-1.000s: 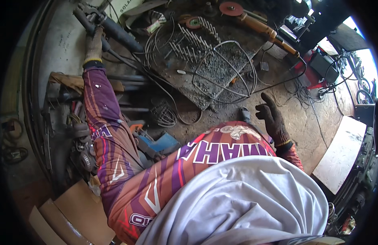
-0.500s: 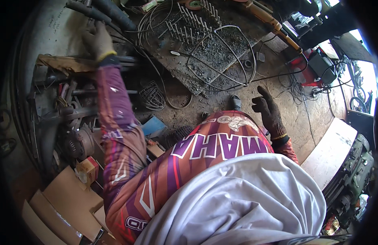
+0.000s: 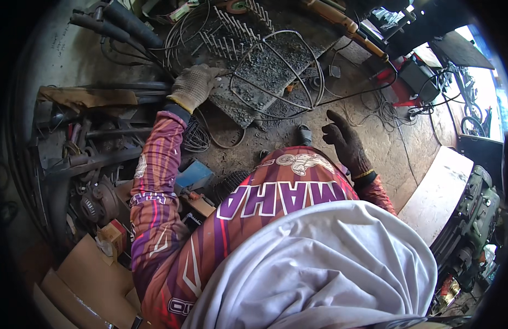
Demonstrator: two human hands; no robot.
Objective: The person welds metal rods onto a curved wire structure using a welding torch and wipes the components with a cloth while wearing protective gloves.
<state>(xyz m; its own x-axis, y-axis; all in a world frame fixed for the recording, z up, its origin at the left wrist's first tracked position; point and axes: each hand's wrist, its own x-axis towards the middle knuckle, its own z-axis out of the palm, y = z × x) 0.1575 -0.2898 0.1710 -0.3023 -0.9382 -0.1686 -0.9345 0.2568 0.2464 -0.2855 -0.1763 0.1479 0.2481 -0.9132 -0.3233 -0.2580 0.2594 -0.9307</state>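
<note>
My left hand [image 3: 192,88], in a pale knitted glove, is at the left edge of a grit-covered metal work table [image 3: 232,109]. Its fingers look drawn together toward the tabletop, and what lies between them, if anything, is hidden. Just right of it lies a bent metal rod frame [image 3: 289,101], reaching past the table's right edge. Rows of upright metal pins [image 3: 229,41] stand behind my fingers. Over the floor right of my body hangs my right hand [image 3: 344,142], in a dark glove, its fingers apart and nothing in them.
Left of me, metal stock [image 3: 100,156] and a blue box [image 3: 195,174] crowd the floor beside cardboard [image 3: 89,274]. Coiled wire [image 3: 196,137] lies beneath the table's left side. Cables [image 3: 383,107] trail by a red and black machine [image 3: 410,82]. A green machine [image 3: 476,208] stands at right.
My left hand has come away from the dark pipes at the far left, moving right and nearer to the table edge. My right hand stays open beside my body. The view has shifted slightly.
</note>
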